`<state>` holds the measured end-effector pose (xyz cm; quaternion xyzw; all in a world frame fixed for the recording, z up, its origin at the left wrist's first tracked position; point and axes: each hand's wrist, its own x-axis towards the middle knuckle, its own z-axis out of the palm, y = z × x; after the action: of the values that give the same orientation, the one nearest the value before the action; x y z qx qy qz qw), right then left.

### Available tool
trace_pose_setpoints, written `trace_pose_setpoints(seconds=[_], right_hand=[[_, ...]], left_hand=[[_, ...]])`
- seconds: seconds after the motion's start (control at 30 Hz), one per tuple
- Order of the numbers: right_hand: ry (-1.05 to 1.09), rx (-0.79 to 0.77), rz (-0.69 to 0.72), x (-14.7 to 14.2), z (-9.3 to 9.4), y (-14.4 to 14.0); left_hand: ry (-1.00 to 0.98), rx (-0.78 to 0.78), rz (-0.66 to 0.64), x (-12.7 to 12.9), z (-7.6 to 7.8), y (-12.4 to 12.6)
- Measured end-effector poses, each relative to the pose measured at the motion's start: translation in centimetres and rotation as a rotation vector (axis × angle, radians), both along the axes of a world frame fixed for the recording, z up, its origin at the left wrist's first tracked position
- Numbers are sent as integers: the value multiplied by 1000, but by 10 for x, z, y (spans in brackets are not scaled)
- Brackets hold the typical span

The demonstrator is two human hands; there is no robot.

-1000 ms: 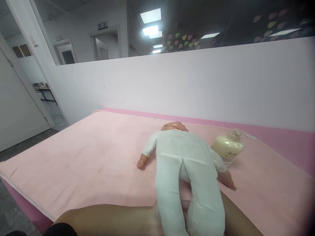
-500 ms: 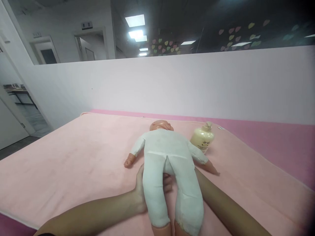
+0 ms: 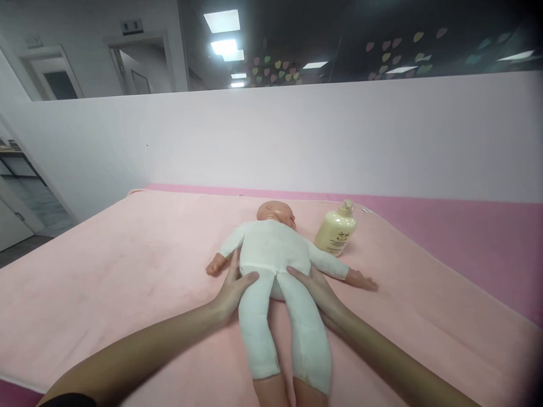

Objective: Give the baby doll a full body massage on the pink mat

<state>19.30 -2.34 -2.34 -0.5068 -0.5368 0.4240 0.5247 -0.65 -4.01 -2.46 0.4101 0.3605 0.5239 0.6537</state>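
Observation:
A baby doll [image 3: 275, 246] with a white cloth body lies on a pink towel, its head away from me and turned to the right. Its arms spread out to both sides and its legs point towards me. My left hand [image 3: 235, 287] grips the doll's left-side hip in my view, thumb on top of the cloth and other fingers along the side. On the opposite hip, my right hand [image 3: 319, 287] has its thumb laid over the top, the rest of its fingers mostly hidden by the body. Past the doll's right-side arm stands a pale yellow pump bottle [image 3: 337, 230].
The pink towel [image 3: 139, 271] covers most of a darker pink surface [image 3: 449, 232]. A white wall [image 3: 297, 141] with a window above rises behind it. At the far left there is a doorway with a floor beyond.
Both hands have come out from under the doll to its hips, thumbs now on top. The doll's raised middle has come down closer to the towel. The view has shifted slightly.

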Motion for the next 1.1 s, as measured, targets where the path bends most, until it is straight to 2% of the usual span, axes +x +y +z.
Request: trace_pose_setpoints(seconds=[0.1, 0.23, 0.37, 0.5, 0.93, 1.1], right_hand=[[27, -69, 32, -1, 0, 12], [-8, -76, 52, 7, -1, 24], [-43, -90, 19, 12, -13, 30], [-63, -99, 43, 14, -21, 33], [-9, -141, 63, 14, -15, 33], [114, -138, -22, 10, -16, 33]], left_hand=[[54, -15, 19, -5, -4, 7], [50, -23, 35, -5, -9, 7], [77, 3, 38, -4, -5, 3], [123, 89, 48, -3, -1, 2], [177, 93, 45, -2, 0, 2], [227, 180, 144, 0, -9, 4]])
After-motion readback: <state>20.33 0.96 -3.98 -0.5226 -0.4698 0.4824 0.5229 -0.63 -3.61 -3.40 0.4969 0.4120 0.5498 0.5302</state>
